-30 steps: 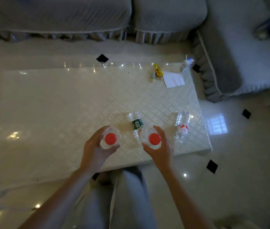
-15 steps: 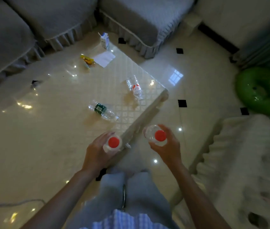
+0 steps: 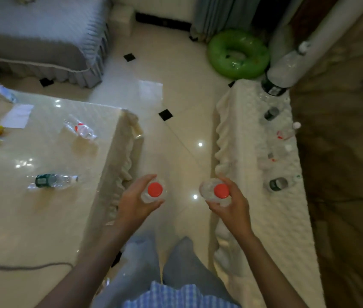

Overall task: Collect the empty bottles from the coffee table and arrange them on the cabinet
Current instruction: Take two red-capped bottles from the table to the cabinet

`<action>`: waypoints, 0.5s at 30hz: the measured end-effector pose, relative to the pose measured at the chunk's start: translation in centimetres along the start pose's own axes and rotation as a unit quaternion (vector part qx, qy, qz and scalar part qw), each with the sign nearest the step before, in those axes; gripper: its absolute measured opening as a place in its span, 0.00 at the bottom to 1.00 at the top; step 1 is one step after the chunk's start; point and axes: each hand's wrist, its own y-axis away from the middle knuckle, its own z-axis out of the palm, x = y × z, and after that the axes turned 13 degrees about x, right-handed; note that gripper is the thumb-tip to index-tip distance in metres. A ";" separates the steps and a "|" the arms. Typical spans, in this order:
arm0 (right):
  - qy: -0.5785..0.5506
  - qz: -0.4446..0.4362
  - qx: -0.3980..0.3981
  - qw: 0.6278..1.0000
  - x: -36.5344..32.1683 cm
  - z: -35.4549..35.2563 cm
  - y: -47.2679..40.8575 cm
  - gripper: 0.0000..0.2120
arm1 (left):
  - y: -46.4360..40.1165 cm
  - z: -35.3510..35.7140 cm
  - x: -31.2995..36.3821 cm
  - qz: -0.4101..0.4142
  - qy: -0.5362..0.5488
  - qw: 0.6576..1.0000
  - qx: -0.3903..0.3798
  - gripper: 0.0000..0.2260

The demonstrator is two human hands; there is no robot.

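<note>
Gripping red-capped bottle (image 3: 153, 192) in left hand (image 3: 135, 204), second bottle (image 3: 217, 192) in right hand (image 3: 231, 206). Turned away from table (image 3: 42, 196); cabinet (image 3: 253, 196) now beside right grip. Two bottles (image 3: 52, 181) left behind; placing next.

Open floor (image 3: 176, 134) between coffee table (image 3: 42, 207) and cabinet (image 3: 242, 121); standing bottles (image 3: 278, 184) crowd cabinet's far edge.

Hands (image 3: 138, 203) (image 3: 231, 205) grip 2 red-capped bottles (image 3: 153, 193) (image 3: 217, 192).
</note>
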 end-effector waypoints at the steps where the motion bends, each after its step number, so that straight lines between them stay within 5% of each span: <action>1: 0.001 0.012 0.014 1.000 1.0 -1.7 0.3 0.32 | 0.3 1.6 1.0 0.013 0.002 1.000 -0.019 0.29; 15: 0.033 0.167 0.187 0.967 10.7 -16.7 5.5 0.32 | 2.4 19.7 12.8 0.097 0.072 0.957 -0.265 0.27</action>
